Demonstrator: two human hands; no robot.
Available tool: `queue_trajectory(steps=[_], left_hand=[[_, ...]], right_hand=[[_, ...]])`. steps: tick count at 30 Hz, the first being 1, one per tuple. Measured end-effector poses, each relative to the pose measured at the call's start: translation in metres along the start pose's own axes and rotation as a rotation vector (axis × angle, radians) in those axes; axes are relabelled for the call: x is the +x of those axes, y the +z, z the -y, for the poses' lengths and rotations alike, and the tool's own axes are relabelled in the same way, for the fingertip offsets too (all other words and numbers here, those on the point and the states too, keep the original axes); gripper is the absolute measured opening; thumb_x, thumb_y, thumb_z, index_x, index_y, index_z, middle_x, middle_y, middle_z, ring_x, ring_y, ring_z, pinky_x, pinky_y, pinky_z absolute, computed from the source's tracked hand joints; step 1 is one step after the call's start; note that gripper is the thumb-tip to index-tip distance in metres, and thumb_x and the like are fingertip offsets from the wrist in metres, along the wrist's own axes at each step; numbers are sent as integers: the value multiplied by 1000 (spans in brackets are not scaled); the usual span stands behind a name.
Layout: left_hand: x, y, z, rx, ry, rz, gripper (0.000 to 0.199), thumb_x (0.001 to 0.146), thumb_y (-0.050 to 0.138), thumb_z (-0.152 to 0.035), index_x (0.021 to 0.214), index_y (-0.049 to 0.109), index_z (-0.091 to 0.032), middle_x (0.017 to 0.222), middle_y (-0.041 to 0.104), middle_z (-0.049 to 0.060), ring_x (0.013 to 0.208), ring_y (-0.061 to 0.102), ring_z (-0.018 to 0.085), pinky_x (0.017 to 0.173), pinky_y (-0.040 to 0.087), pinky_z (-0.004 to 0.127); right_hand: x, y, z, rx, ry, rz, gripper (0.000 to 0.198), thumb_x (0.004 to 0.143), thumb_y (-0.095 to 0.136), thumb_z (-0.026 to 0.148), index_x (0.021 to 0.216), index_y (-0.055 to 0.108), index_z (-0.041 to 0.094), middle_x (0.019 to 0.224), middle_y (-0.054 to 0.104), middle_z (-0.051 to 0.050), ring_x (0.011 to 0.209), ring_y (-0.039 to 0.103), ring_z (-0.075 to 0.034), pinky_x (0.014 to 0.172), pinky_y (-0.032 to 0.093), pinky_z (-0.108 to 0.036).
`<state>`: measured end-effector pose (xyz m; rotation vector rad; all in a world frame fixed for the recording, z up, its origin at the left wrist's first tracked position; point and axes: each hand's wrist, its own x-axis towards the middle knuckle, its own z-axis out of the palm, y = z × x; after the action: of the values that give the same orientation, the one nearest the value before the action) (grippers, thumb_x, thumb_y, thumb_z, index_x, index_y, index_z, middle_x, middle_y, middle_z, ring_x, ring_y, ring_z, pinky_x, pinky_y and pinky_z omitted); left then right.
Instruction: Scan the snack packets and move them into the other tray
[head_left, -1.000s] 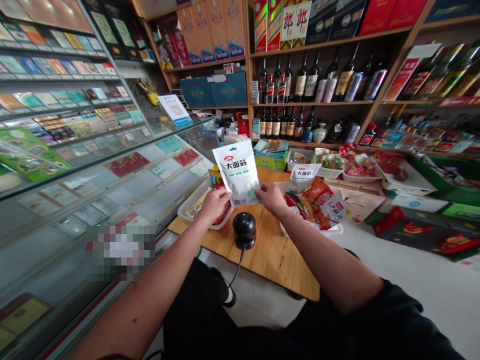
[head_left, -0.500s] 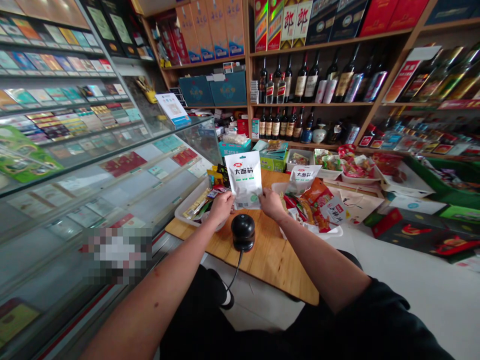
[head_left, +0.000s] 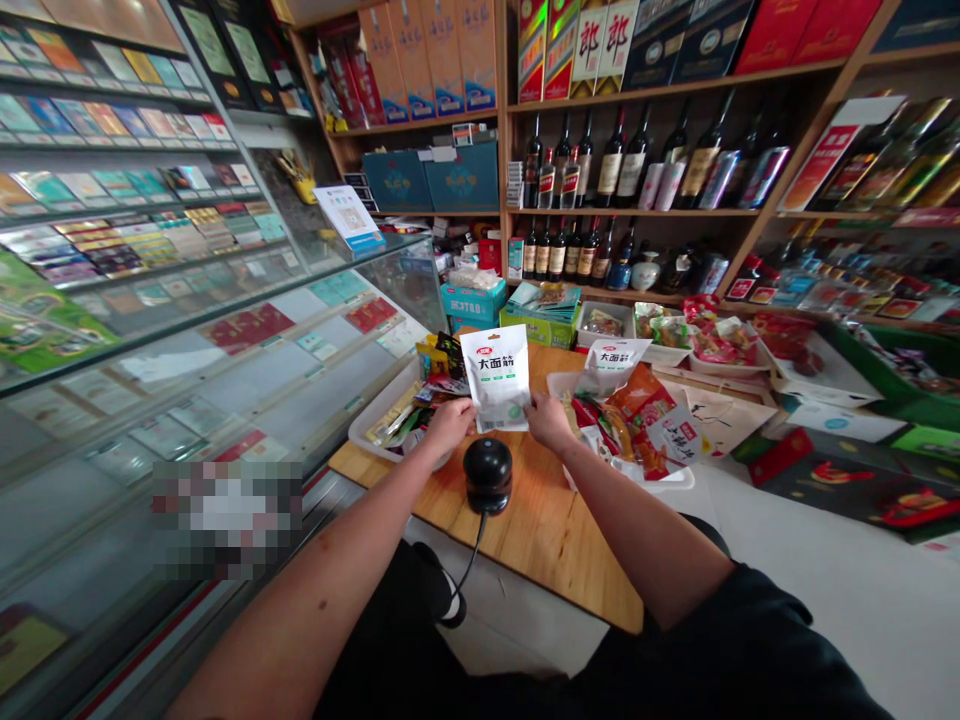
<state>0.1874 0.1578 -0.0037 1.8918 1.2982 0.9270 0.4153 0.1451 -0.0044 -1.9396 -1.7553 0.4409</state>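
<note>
A white snack bag [head_left: 496,382] with dark lettering stands upright between my hands, over the wooden table. My left hand [head_left: 452,424] pinches its lower left edge, and my right hand [head_left: 550,420] pinches the lower right edge. Just in front of the bag, toward me, a black round-topped scanner [head_left: 487,474] sits on the table [head_left: 551,525], its cable running down off the near edge. Left of the bag is a white tray [head_left: 360,428] of packaged snacks. To the right, another white tray [head_left: 679,481] holds red and white snack packets, among them a similar white bag [head_left: 611,366].
A glass display counter [head_left: 300,385] runs along the left side. Behind the table are shelves with wine bottles [head_left: 611,165] and boxed liquor. More snack trays [head_left: 727,345] and a dark gift box [head_left: 847,480] stand at the right.
The view has shifted slightly, so most things appear a little lower and further right. Both hands still hold the snack bag, which looks a little lower relative to the table items.
</note>
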Motion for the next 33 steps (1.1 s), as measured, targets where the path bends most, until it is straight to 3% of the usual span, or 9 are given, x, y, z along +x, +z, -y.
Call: queue_trajectory(steps=[7,14,19,21,26,33], left_hand=[[6,2,5,21,11,46,32,92,53,-41,77,70,-17,67,68,2,59,60,18,58,45,27],[13,-10,-26,77,55,-4,27,90,58,-39,80,72,-18,76,72,3,78,65,21,70,49,28],[22,-11,-51,43,126,53,33,90,62,-42,107,77,-17,106,79,8,95,71,26,82,54,32],[26,-9,-57,49,139,38,33,90,62,-40,108,77,-17,111,79,9,96,72,26,83,54,32],[40,-4,-69,109,118,0,33,91,62,-45,91,78,-15,83,78,7,73,68,23,64,49,29],[79,12,-102,80,164,-5,30,93,60,-43,83,72,-17,75,74,5,67,67,20,61,46,27]], right_hand=[[2,2,-4,19,7,-5,19,92,54,20,98,71,15,100,74,-10,85,63,-17,70,37,-26],[7,-17,3,72,3,-81,24,93,53,29,88,73,16,85,72,-6,73,59,-15,66,35,-24],[15,-35,8,111,-28,-113,24,90,57,32,77,70,17,77,68,-2,68,53,-13,64,32,-24],[17,-42,7,126,-46,-116,23,89,57,31,75,68,17,74,67,-2,67,52,-13,63,31,-24],[23,-70,0,197,-123,-147,19,87,60,31,77,66,16,74,66,0,69,55,-12,64,33,-24],[46,-133,-15,142,-166,-237,15,83,63,28,73,66,17,70,65,0,65,51,-12,63,31,-27]])
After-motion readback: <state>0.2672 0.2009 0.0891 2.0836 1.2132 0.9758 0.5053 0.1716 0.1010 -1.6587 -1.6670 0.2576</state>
